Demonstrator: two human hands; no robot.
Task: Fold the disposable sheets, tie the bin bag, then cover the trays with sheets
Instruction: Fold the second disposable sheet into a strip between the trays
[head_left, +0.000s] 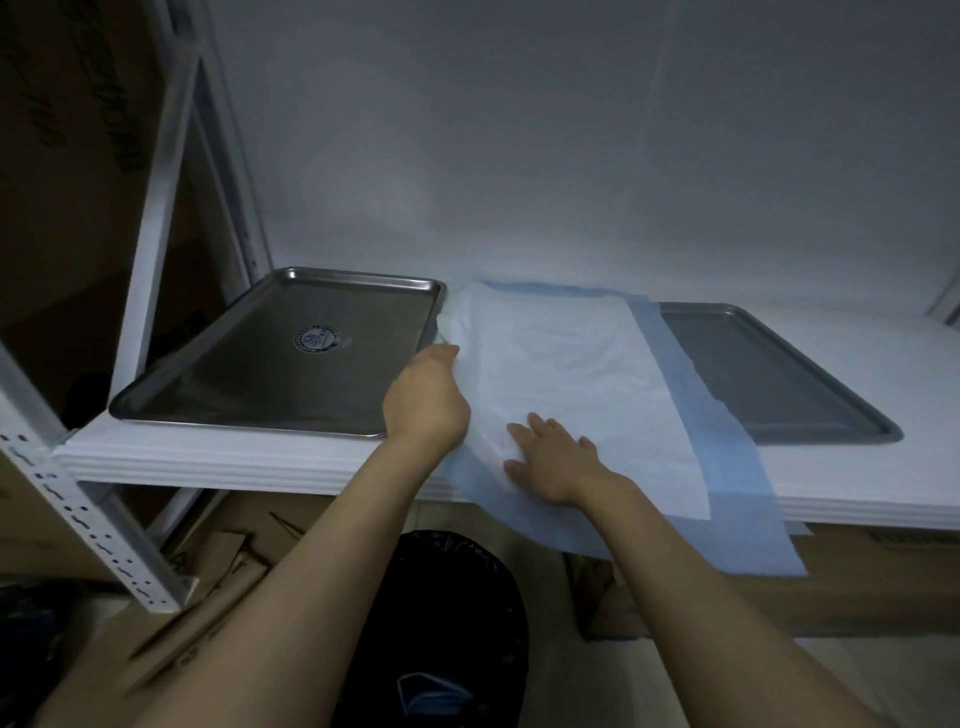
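A white-and-blue disposable sheet (582, 374) lies on the white shelf between two metal trays and hangs over the front edge. My left hand (428, 397) pinches the sheet's left edge, right beside the shiny steel tray (249, 374). Flat on the sheet near the shelf's front edge rests my right hand (558, 460), fingers spread. The sheet covers the left edge of a duller grey tray (779, 384) to the right. Below the shelf, between my forearms, stands a bin lined with a black bag (441, 623).
The white shelf (883, 467) is backed by a pale wall. A perforated white rack post (78, 499) slants at the left. Flattened cardboard (218, 597) lies on the floor and a cardboard box (857, 587) sits under the shelf at right.
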